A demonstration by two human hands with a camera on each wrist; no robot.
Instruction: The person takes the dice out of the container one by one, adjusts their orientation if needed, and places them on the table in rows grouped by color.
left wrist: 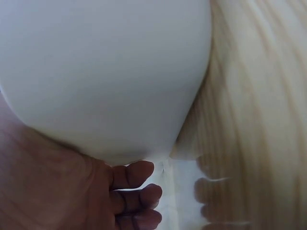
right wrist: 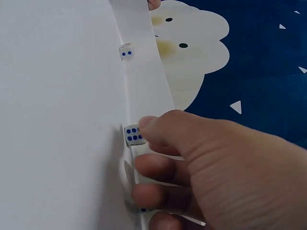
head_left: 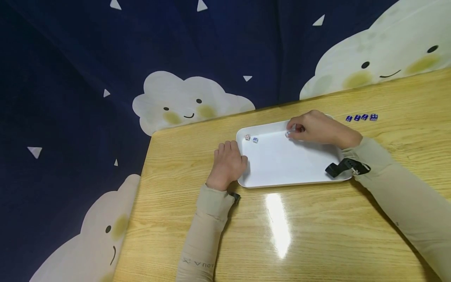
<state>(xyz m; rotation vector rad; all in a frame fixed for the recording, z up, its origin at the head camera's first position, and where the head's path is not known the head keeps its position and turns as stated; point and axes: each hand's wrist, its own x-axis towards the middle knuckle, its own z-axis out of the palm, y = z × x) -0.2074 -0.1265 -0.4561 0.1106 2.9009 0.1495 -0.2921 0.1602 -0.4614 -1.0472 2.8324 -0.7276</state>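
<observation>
A shallow white tray [head_left: 282, 168] lies on the wooden table. My left hand [head_left: 228, 162] grips its left end, thumb at the rim; in the left wrist view its curled fingers [left wrist: 139, 194] show beside the tray's outer wall. Over the tray's far side, my right hand [head_left: 313, 127] holds a white die with blue dots [right wrist: 134, 135] at its fingertips, against the far wall. Another white die [head_left: 255, 140] and one with red dots [head_left: 248, 137] sit in the tray's far left corner. Below the right fingers, a further blue-dotted die [right wrist: 145, 210] is mostly hidden.
Several dark blue dice [head_left: 361, 117] stand in a row on the table, right of the tray. A dark blue curtain with printed clouds [head_left: 193, 98] hangs along the far and left table edges. Light glares on the table [head_left: 278, 225] before the tray.
</observation>
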